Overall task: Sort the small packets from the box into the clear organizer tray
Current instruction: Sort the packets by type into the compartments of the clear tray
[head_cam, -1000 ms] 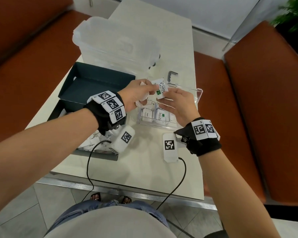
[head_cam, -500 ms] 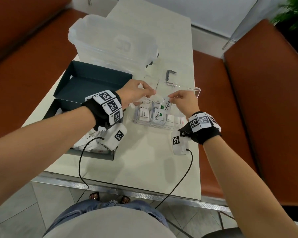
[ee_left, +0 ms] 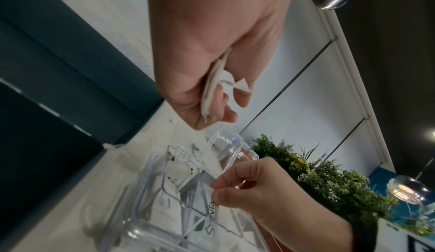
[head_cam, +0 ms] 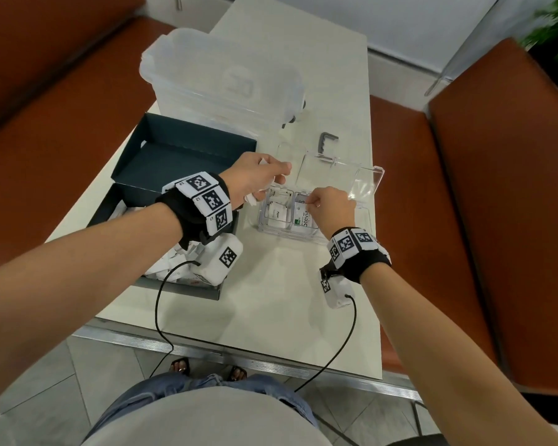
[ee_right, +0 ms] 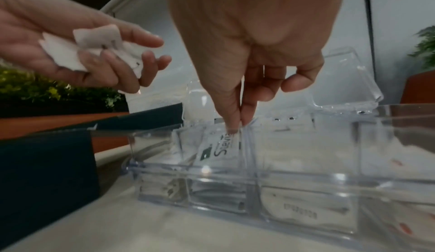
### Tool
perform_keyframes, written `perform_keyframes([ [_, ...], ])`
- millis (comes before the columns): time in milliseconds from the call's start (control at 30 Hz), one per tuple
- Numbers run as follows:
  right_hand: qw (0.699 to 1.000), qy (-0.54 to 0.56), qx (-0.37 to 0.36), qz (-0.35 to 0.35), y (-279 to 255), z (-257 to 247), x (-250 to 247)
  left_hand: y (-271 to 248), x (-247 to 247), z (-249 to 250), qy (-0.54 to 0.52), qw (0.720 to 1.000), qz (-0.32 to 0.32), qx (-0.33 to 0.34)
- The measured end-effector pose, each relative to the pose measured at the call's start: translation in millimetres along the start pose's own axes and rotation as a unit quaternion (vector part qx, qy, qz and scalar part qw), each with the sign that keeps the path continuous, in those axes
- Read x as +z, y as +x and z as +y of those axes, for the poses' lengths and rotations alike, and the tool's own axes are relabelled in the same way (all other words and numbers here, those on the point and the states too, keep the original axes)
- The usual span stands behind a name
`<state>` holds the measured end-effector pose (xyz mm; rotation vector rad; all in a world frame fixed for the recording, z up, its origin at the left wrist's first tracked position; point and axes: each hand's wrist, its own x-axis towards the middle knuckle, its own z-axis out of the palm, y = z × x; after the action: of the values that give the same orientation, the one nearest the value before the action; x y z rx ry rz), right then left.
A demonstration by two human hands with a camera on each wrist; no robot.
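Since a second earlier, my right hand (head_cam: 331, 206) had carried the Stevia packet (ee_right: 220, 148) down into the clear organizer tray (head_cam: 290, 235), middle compartment, fingertips still pinching it. My left hand (head_cam: 255, 181) clutched several white packets (ee_right: 94, 48) beside the box (head_cam: 181, 156). Release remained pending.

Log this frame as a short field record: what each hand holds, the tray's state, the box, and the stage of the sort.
left hand: holds several white packets, above the tray's left end
right hand: pinches the Stevia packet, lowering it into a compartment
organizer tray: clear, lid open, packets in at least two compartments
box: dark, open, left of tray, packets still inside
large clear tub: behind the box
stage: mid-placement, packet not yet released
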<state>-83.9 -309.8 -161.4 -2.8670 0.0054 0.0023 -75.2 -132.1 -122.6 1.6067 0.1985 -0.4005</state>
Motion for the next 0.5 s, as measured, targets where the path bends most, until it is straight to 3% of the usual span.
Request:
perform_keyframes([
  [367,0.997,-0.056,-0.044,-0.036,2.9,-5.7,2.5,-5.6,-3.7,6.9,-0.064,0.997,-0.006,-0.035],
  [500,0.991,-0.083,-0.046,-0.098,-1.0,-10.1,-2.3,-9.9,-8.1,10.5,-0.18,0.979,-0.059,-0.081],
])
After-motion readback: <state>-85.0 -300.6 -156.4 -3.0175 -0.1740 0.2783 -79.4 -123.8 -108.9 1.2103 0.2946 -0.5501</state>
